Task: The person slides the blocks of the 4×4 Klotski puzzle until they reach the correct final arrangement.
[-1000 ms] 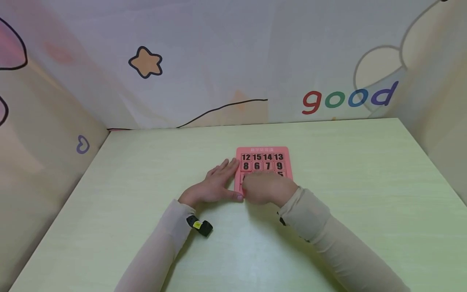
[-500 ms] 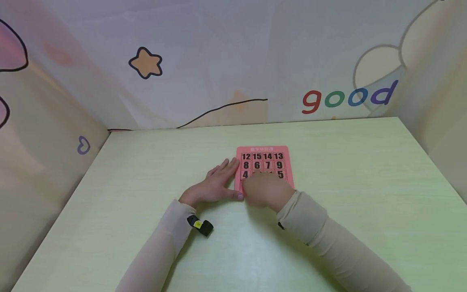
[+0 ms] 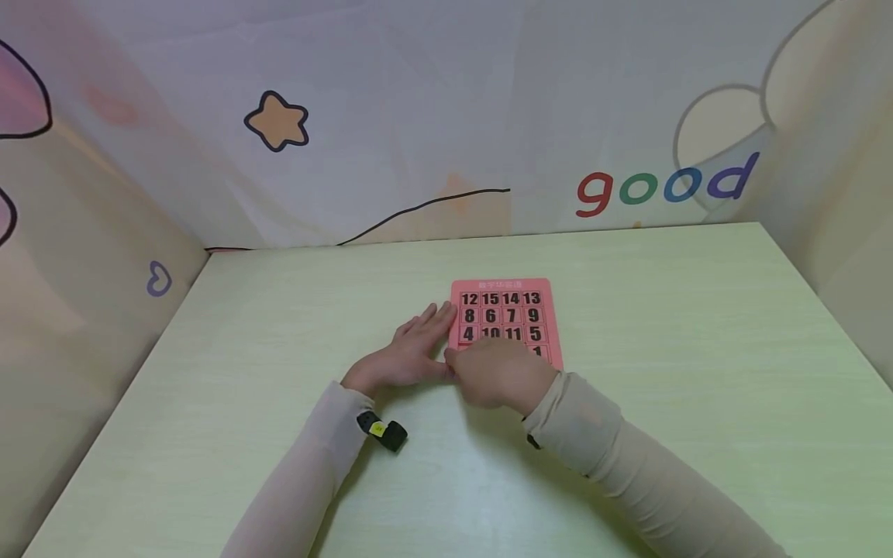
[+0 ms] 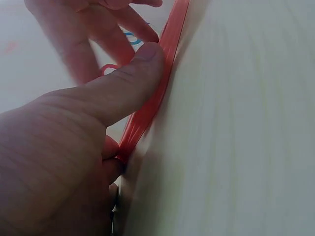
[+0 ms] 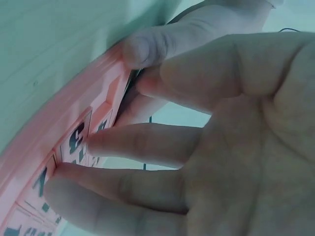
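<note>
A pink sliding number puzzle (image 3: 556,341) lies flat on the table. Black numerals fill its upper rows, among them 12, 15, 14 and 13 at the top. My left hand (image 3: 408,353) rests along its left edge with fingers extended, and its thumb (image 4: 140,73) presses the near-left corner. Over the near row is my right hand (image 3: 502,372), its extended fingertips (image 5: 98,142) touching the number tiles. A recess without a tile (image 5: 112,91) shows at the near-left corner in the right wrist view. My right hand hides most of the near row from the head view.
The pale green table (image 3: 279,310) reaches to a printed cloth backdrop (image 3: 418,116) behind and at both sides. A black strap with a yellow mark (image 3: 380,428) sits at my left wrist.
My right hand has shifted toward me and slightly left, uncovering 4, 10 and 11 in the third row and a 1 below. My left hand has stayed in place.
</note>
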{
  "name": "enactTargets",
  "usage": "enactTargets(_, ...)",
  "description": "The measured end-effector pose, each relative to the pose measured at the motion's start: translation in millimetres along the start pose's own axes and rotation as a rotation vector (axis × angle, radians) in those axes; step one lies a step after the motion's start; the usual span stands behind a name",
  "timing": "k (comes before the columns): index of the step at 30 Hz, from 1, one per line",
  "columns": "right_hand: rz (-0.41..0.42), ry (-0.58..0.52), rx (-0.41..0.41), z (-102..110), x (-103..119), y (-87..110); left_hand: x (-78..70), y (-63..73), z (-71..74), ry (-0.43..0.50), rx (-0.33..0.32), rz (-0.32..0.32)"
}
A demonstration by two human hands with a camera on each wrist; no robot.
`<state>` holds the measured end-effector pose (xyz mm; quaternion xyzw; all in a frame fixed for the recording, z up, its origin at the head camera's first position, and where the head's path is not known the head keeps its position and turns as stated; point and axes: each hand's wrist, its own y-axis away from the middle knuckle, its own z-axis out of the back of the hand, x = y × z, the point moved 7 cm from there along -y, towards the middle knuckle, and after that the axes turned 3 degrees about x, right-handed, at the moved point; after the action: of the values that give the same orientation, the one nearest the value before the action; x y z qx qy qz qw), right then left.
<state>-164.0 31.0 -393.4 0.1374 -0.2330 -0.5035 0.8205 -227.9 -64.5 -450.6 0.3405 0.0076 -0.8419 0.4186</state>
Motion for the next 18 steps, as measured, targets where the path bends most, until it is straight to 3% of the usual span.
enactTargets(9,0.023,-0.010,0.018,0.0,3.5,0.2,-1.3,2.7,1.4,0.014,-0.005,-0.009)
enactTargets(18,0.252,-0.120,-0.040,8.6,7.2,-1.8,0.3,1.0,-0.7,0.003,0.005,-0.001)
